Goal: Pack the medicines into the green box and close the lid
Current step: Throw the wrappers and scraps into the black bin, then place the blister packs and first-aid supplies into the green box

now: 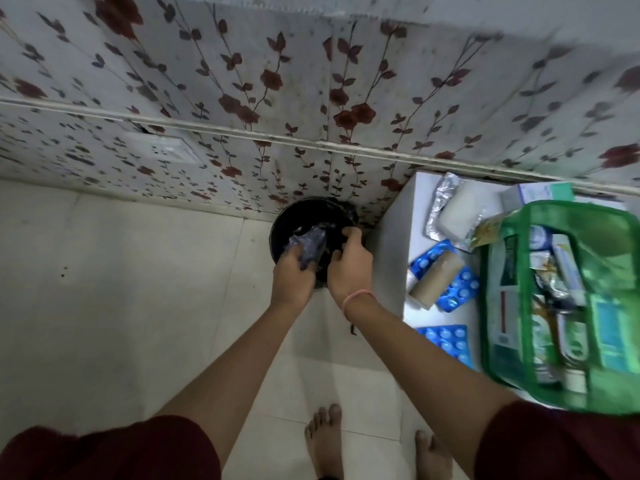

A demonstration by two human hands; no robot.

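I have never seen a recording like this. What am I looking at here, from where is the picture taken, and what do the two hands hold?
There is no machine: a person wears one wide-angle camera on the head, looking down at bare arms and feet. Both hands reach over a round black bin standing on the floor by the flowered wall. The left hand grips a crumpled bluish plastic wrapper; the right hand is at the bin's rim, and whether it grips it is unclear. To the right, a white table carries the open green see-through box already holding medicines, blue blister strips of tablets, a brown cardboard roll lying on one, and silver foil packs.
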